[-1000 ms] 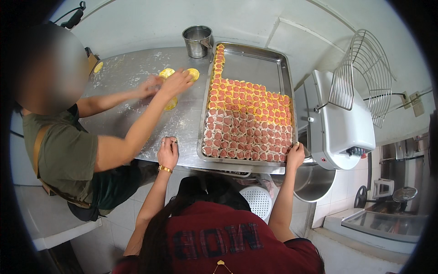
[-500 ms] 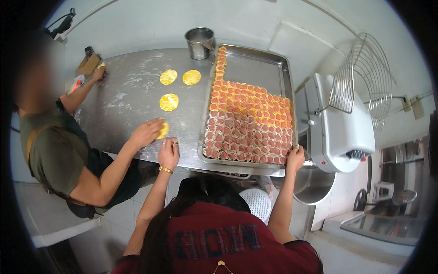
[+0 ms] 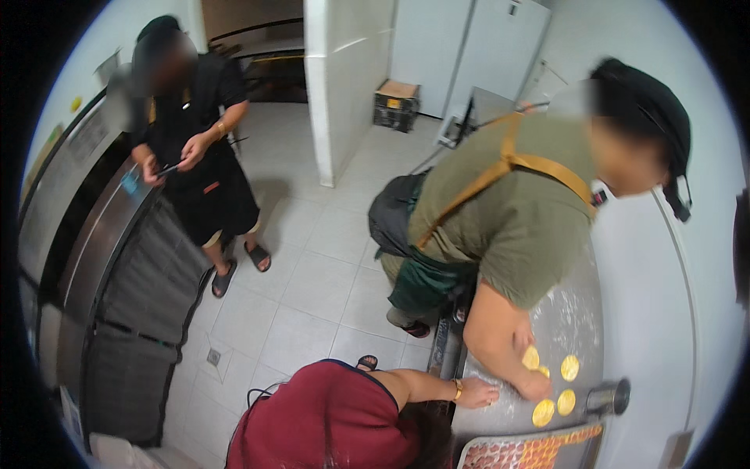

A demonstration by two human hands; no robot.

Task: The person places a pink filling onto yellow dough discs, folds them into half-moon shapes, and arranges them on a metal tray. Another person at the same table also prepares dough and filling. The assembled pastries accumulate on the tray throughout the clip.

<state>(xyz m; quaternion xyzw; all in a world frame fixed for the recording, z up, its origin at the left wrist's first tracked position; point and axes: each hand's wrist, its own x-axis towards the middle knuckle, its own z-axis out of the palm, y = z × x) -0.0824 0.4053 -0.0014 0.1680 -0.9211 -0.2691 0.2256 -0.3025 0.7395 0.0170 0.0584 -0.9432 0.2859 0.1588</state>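
My left hand (image 3: 476, 393), with a gold bracelet at its wrist, rests on the near edge of the floured metal table (image 3: 498, 423). Its fingers lie stretched out on the surface, and I see nothing held in them. My right hand is out of view. Just beyond my left hand, a co-worker's hand (image 3: 535, 384) is at several flat yellow rounds (image 3: 569, 367). At the lower edge, a metal tray (image 3: 506, 438) is partly cut off by the picture's rim. Rows of small pink-topped pieces (image 3: 539, 452) fill the part that shows.
The co-worker in a green shirt (image 3: 500, 211) leans over the table. A metal pot (image 3: 609, 397) stands by the wall beyond the rounds. Another person in black (image 3: 205, 156) stands at the left, holding a dark object. A box (image 3: 397, 105) sits on the tiled floor.
The view has swung far to the left, showing the room behind the co-worker. My right hand, before at the tray's edge, has left the picture, as has the white machine.
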